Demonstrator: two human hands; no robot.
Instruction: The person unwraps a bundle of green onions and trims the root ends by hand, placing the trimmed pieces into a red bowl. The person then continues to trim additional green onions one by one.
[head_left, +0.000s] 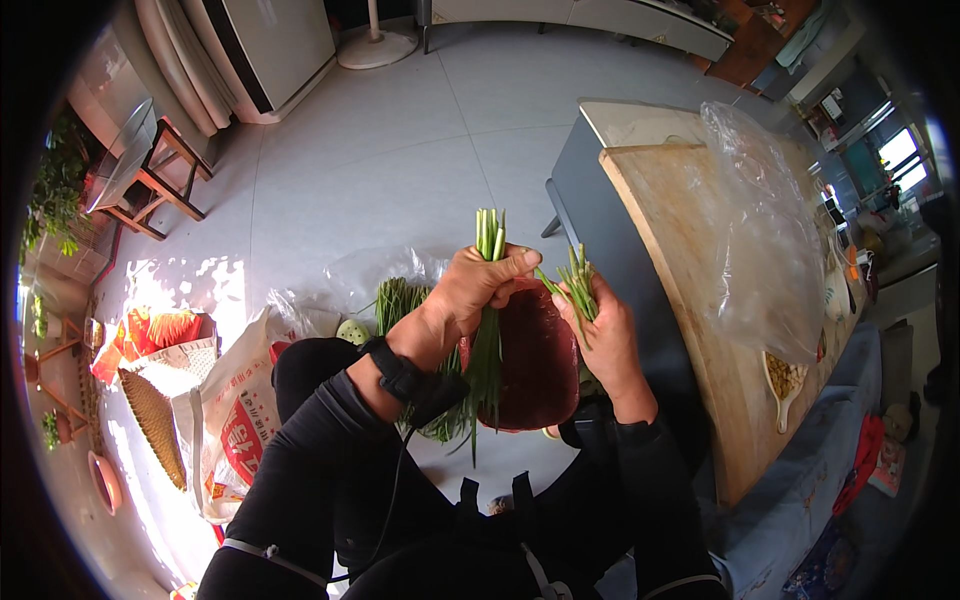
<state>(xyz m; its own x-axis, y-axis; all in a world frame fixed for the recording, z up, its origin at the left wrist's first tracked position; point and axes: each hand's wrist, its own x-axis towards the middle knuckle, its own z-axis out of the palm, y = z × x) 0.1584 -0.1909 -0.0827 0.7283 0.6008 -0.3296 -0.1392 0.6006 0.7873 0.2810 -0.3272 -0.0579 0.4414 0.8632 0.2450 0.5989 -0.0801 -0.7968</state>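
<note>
My left hand (469, 289) is closed around a bunch of green leafy stalks (489, 352), which look like garlic chives; their pale cut ends point up and the leaves hang down. To its right, my right hand (606, 330) grips a smaller bundle of short green stem pieces (577, 289). Below and between both hands is a dark red plastic basin (536, 375), its inside in shadow. More green stalks (401, 300) lie in a pile left of the basin, partly hidden by my left forearm.
Clear plastic (382, 266) lies behind the pile. A woven plastic sack (232, 420) stands at the left, beside a wicker tray (154, 420). On the right, a wooden board (667, 225) on a table bears a clear plastic bag (765, 247) and a white scoop-shaped dish (784, 397) of yellowish pieces.
</note>
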